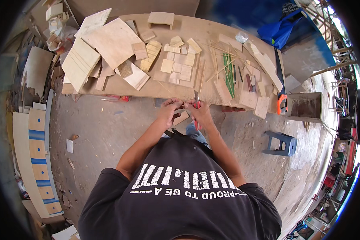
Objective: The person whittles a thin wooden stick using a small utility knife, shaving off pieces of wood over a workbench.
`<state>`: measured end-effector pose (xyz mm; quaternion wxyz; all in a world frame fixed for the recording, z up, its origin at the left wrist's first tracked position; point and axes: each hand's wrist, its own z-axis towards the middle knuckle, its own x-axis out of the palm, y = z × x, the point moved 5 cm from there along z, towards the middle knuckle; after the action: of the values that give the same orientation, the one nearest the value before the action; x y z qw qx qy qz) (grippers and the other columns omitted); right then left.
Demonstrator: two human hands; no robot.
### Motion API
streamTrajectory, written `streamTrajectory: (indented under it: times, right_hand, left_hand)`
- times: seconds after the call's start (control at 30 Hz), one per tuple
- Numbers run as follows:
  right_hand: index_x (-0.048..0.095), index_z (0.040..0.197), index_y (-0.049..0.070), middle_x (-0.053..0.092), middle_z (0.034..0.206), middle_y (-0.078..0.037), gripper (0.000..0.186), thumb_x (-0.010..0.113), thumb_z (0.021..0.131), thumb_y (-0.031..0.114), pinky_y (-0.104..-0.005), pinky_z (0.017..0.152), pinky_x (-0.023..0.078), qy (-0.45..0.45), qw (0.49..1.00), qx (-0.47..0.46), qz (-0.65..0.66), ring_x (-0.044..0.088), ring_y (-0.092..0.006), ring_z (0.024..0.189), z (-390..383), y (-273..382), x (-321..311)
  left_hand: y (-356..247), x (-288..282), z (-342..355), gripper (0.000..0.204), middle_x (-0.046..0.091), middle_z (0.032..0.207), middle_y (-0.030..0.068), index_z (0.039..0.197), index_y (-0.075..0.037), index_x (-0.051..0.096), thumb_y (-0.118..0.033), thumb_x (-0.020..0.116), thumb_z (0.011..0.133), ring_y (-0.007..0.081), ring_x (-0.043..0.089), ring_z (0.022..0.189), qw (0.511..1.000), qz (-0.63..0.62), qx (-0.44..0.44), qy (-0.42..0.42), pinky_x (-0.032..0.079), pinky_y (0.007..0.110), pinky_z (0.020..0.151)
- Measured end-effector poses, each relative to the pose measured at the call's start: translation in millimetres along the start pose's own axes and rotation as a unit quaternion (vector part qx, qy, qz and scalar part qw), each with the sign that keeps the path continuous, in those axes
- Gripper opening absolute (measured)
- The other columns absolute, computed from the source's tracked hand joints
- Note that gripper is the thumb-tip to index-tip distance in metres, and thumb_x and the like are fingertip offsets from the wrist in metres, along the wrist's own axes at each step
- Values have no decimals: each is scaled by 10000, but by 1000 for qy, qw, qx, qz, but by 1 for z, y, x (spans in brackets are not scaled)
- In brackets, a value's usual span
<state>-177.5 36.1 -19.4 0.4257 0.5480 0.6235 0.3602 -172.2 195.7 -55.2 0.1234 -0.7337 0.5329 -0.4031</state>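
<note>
What lies between the hands (pixel 171 109) is too small to tell; the right hand (pixel 203 113) partly hides the red tool (pixel 197 104).

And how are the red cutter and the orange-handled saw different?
The red cutter is in the right hand; the orange-handled saw lies at the right end of the table. The cutter is short; the saw is much longer. Both have brightly coloured handles.

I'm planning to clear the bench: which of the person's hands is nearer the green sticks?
Right. The right hand is on the near side of the green sticks, slightly to their left; the left hand is farther left.
</note>
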Motion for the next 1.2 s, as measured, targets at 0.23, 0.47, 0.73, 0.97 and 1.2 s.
streamTrajectory:
  times: [0.23, 0.47, 0.73, 0.97, 1.2]
  right_hand:
    - [660, 889, -34, 676, 720, -150, 169, 649, 905, 134, -386, 557, 494, -26, 992, -56, -106, 629, -244, 566, 8, -24, -9]
    - [619, 903, -40, 654, 761, -249, 189, 631, 892, 148, -458, 671, 515, 60, 956, -142, -249, 665, -427, 750, 16, 2, -27]
    - [586, 968, -49, 641, 752, -252, 228, 618, 908, 168, -469, 657, 503, -78, 960, -115, -242, 652, -446, 729, 45, -43, -57]
    - [552, 983, 0, 648, 771, -247, 216, 580, 963, 214, -486, 610, 497, -27, 992, 118, -18, 649, -429, 676, 4, -78, -47]
    - [553, 991, 24, 651, 796, -240, 181, 589, 953, 197, -505, 628, 493, -128, 980, -37, -145, 646, -449, 747, 4, -98, -48]
  left_hand:
    - [12, 8, 8, 42, 701, 889, -13, 894, -150, 667, -178, 689, 916, 121, 646, 864, 995, 96, -25, -27, 476, 326, 685]
    - [-32, 36, -24, 93, 709, 951, 157, 887, -34, 714, -117, 676, 870, 337, 672, 820, 623, 613, 481, -60, 523, 421, 693]
    - [-15, 44, 39, 162, 648, 883, 115, 980, -69, 730, -55, 638, 848, 343, 608, 900, 634, 627, 451, -25, 510, 407, 750]
    - [-6, 36, 55, 209, 628, 912, 81, 969, -89, 738, -16, 629, 806, 313, 582, 876, 609, 591, 527, -36, 509, 398, 732]
    - [-7, 33, 60, 263, 631, 939, 48, 996, -97, 740, 8, 637, 778, 284, 584, 882, 598, 608, 521, -33, 522, 386, 723]
